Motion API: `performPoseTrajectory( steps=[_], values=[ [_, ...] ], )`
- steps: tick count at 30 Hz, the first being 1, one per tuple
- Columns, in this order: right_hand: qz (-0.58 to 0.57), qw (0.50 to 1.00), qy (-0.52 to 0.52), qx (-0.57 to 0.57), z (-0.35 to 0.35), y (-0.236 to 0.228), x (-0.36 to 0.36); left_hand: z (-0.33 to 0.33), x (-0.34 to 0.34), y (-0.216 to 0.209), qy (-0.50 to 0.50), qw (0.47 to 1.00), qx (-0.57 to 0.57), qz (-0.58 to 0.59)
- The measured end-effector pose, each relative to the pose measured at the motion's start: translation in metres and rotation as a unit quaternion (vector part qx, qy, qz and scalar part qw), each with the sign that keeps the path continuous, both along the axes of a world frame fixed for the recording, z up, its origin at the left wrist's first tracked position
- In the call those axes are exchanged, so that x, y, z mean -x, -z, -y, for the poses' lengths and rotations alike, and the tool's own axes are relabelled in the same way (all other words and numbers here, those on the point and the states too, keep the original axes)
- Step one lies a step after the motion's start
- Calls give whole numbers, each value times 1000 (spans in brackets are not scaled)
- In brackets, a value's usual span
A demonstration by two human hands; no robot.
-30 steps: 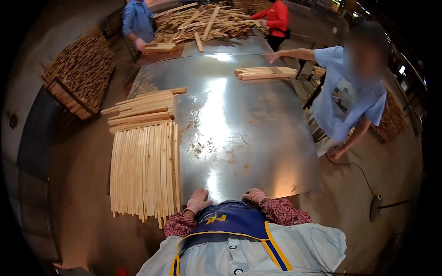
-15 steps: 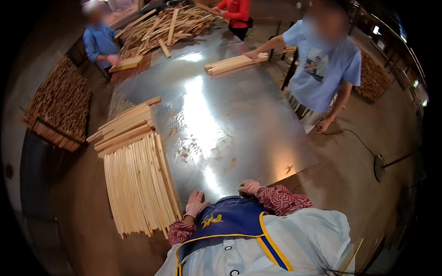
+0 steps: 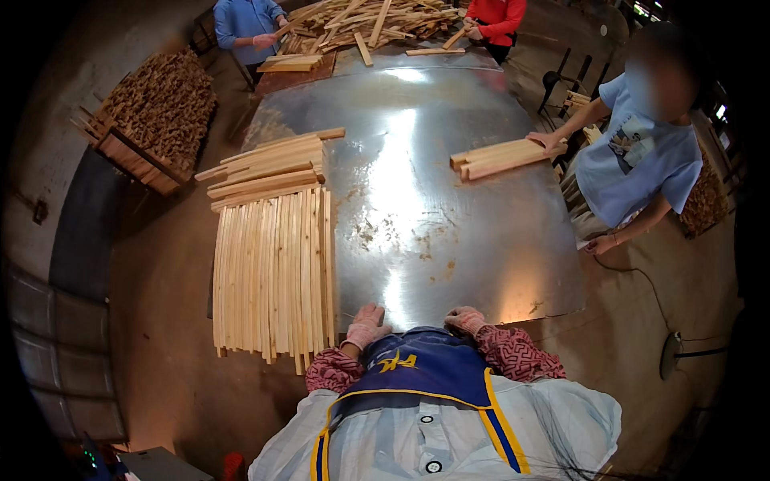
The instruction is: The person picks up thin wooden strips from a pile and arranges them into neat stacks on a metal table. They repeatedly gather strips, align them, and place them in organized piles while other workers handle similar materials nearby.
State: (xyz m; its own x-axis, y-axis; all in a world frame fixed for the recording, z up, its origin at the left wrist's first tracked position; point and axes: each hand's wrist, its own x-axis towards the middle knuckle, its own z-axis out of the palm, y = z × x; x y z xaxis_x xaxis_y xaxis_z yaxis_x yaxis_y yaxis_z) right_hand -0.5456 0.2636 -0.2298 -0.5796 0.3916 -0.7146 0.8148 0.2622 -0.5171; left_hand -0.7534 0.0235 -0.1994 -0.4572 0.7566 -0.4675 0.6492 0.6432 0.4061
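1. At the near edge of the metal-sheeted worktop (image 3: 449, 200), the person's two hands rest side by side on the rim, close to the body.
2. Left hand (image 3: 366, 324): gloved, fingers loosely curled, lying on the sheet just right of the near ends of the flat row of pale wooden slats (image 3: 273, 268); it grips nothing visible, and whether it touches the nearest slat cannot be told.
3. Right hand (image 3: 466, 320): gloved, likewise loosely curled on the rim, holding nothing.
4. The slat row lies along the worktop's left edge, its near ends overhanging the rim; a stack of thicker slats (image 3: 269, 168) sits at its far end.
5. The middle of the sheet is open, bearing only scattered wood crumbs (image 3: 377, 232).
6. At the right edge a bundle of slats (image 3: 501, 158) lies under the hand of a co-worker in a light blue shirt (image 3: 642, 156).
7. At the far end, a loose heap of wood (image 3: 361, 20) is flanked by two more workers.
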Motion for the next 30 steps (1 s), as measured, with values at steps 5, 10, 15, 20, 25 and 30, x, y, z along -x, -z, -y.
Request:
performPoseTrajectory(
  steps=[5, 10, 15, 20, 25, 30],
  values=[
    [-1, 1000, -24, -17, 1, -4, 5, -1, 4, -4, 6, 999, 36, 13],
    [15, 992, -74, -97, -14, 23, -8, -62, 44, -90, -69, 995, 2, 65],
    [35, 994, -86, -60, -3, -30, 14, -112, 199, -171, -60, 953, -238, -178],
    [-26, 976, -194, -95, 11, -59, -5, -118, 202, -225, -115, 970, -167, -136],
    [-2, 997, -36, -66, 5, -8, -18, -100, 85, -137, -48, 998, 25, -44],
    [26, 999, -3, -46, 1, -19, -25, -52, 8, -42, -33, 994, 87, 56]
  ],
)
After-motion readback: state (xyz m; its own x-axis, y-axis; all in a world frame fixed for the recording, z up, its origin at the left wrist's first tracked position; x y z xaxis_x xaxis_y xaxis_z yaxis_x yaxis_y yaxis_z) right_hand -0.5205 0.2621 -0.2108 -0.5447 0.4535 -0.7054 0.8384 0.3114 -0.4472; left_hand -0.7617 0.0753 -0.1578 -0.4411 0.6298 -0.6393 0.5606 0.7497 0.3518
